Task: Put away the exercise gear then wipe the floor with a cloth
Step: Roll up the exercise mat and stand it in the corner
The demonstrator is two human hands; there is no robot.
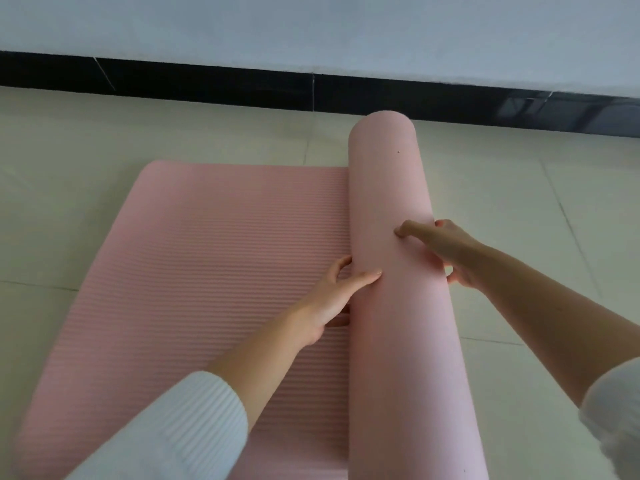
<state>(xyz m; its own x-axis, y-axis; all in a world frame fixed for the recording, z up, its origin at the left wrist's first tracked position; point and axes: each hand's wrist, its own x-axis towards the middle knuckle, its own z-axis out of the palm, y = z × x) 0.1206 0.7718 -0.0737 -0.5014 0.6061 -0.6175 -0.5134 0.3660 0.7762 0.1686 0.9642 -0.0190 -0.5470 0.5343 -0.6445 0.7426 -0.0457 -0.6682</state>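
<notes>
A pink ribbed exercise mat (207, 271) lies on the floor, partly rolled. Its rolled part (391, 202) forms a thick smooth tube running from near the wall toward me on the right side. The flat part stretches to the left of the roll. My left hand (332, 299) presses against the left side of the roll where it meets the flat mat, thumb on the roll and fingers underneath. My right hand (443, 251) grips the right side of the roll, thumb on top and fingers curled around it. No cloth is in view.
Pale tiled floor (519, 188) surrounds the mat. A black skirting board (207, 84) runs along the base of a white wall (311, 29) just beyond the far end of the roll. White sleeves cover both my upper forearms.
</notes>
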